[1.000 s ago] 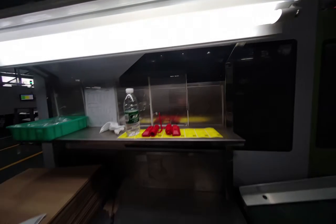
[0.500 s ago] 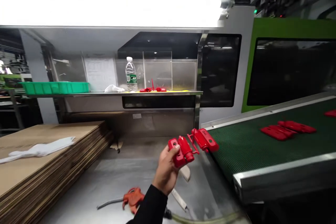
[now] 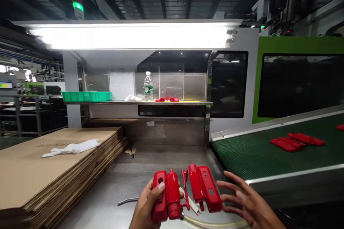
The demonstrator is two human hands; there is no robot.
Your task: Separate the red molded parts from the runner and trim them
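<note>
Here the left hand [image 3: 146, 205] is wrapped tight around the left half of a red plastic part [image 3: 185, 193], thumb on top. The part has two halves joined by thin red sticks, and it is held low above the metal table [image 3: 126, 179]. The right hand [image 3: 245, 200] is open with fingers spread, just beside the right half; it may be touching the edge, but that is hard to see. Half a second ago only the left hand showed, holding the part higher up. Farther right, more red parts [image 3: 295, 140] lie on the green belt [image 3: 255, 154]. A cardboard stack [image 3: 40, 171] sits to the left.
</note>
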